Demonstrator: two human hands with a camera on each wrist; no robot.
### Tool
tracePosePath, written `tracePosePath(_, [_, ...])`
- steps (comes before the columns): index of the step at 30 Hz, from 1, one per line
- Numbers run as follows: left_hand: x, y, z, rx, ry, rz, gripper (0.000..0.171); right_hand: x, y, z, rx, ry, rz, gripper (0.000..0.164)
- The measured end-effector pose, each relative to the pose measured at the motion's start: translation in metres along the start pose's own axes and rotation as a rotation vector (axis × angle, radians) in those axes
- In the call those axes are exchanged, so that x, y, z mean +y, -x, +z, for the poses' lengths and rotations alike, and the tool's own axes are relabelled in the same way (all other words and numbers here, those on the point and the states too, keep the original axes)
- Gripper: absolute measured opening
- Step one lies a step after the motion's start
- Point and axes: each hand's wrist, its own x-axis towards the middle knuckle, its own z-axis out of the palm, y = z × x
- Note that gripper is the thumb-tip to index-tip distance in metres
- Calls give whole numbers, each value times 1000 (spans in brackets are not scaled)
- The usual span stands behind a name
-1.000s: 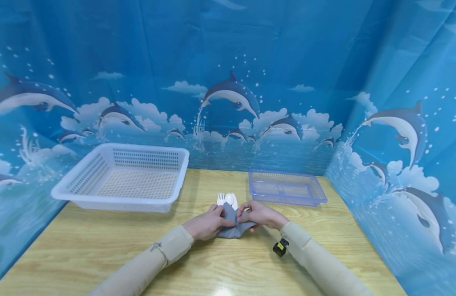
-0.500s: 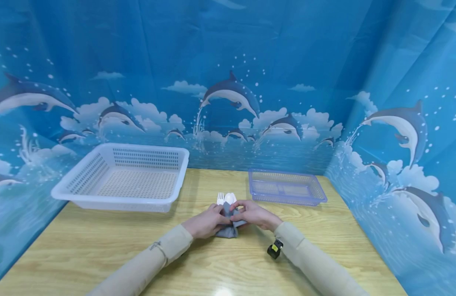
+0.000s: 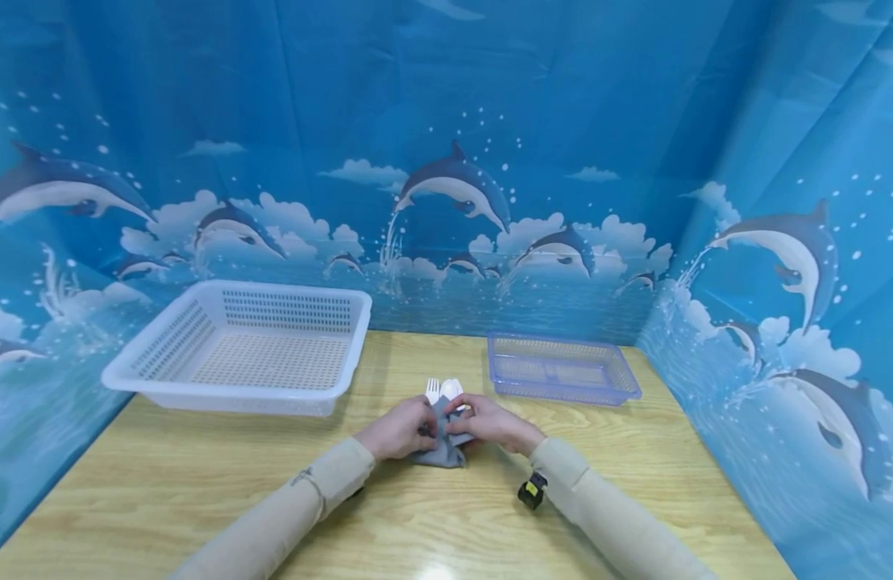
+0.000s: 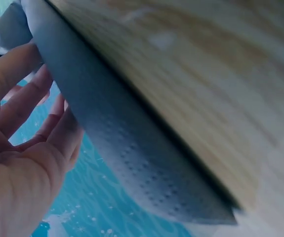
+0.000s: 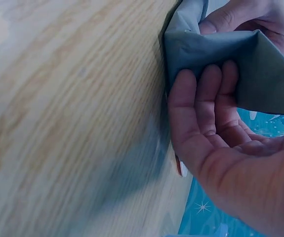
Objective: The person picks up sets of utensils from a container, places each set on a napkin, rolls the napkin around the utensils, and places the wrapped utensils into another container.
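A grey cloth napkin (image 3: 439, 456) lies on the table, partly folded around white plastic cutlery. Out of its far end poke a fork (image 3: 433, 389) and a spoon (image 3: 450, 388), with another white piece partly hidden beside the spoon. My left hand (image 3: 401, 428) holds the napkin's left side; in the left wrist view its fingers meet the cloth's edge (image 4: 102, 113). From the right, my right hand (image 3: 494, 422) pinches a flap folded toward the middle. The right wrist view has several of its fingers (image 5: 210, 94) tucked under that raised flap (image 5: 270, 79).
A large white perforated basket (image 3: 334, 399) stands at the back left of the wooden table (image 3: 432, 524). At the back right is a smaller, shallow purple basket (image 3: 562, 392). A blue dolphin-print curtain (image 3: 446, 97) hangs behind and beside the table.
My right hand has moved left, bringing the napkin's right flap over toward the middle. My left hand has shifted slightly left along the cloth. The cutlery and baskets stay in place.
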Motion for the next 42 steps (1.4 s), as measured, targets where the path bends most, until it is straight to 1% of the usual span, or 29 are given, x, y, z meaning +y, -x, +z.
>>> tracePosePath(5, [-2,1,-2,-7,27,-17,7,1,-2,4,6,7,-4,31])
tracePosePath(9, [-4,3,-4,-10,44,-9,8,1,-3,6,11,42,-11,28])
tracePosePath(12, [-6,5,-5,-8,71,-15,7,1,-4,7,12,72,-24,25])
tracePosePath(15, [-7,7,-7,0,81,-29,6,1,-5,9,4,75,-34,35])
tracePosePath(18, [-8,8,-8,2,95,-52,2,0,-5,10,-6,38,-4,52])
tracePosePath(19, [-8,9,-9,2,101,-64,5,0,-4,11,-11,21,11,57])
tracePosePath(21, [-7,10,-10,3,143,-118,16,-2,-4,11,-15,-4,37,66])
tracePosePath(22, [-7,10,-11,8,175,-157,21,-2,-4,12,-16,-17,47,68])
tracePosePath(24, [-5,11,-13,13,275,-251,34,-4,-4,12,-19,-29,53,68])
tracePosePath(26, [-3,12,-16,25,365,-342,47,-5,-4,12,-15,-32,57,63])
tracePosePath(28, [-3,13,-17,17,421,-391,55,-6,-5,13,-9,-25,59,53])
tracePosePath(29, [-2,13,-18,0,429,-400,58,-6,-4,13,-6,-11,59,46])
tracePosePath(30, [-3,13,-18,-13,414,-395,57,-6,-4,13,-3,7,55,38])
tracePosePath(32, [-4,13,-18,-42,377,-356,51,-5,-4,12,-4,42,37,26])
tracePosePath(34, [-5,12,-17,-56,346,-306,42,-3,-4,11,-16,82,6,22])
tracePosePath(36, [-6,13,-17,-57,339,-266,35,-2,-3,9,-39,132,-35,26])
tracePosePath(37, [-7,13,-17,-60,343,-258,31,-1,-2,9,-51,170,-60,29])
tracePosePath(39, [-8,12,-18,-63,345,-251,26,-1,-2,8,-70,281,-121,33])
tracePosePath(42, [-8,13,-18,-64,316,-254,18,-2,-2,7,-83,486,-231,40])
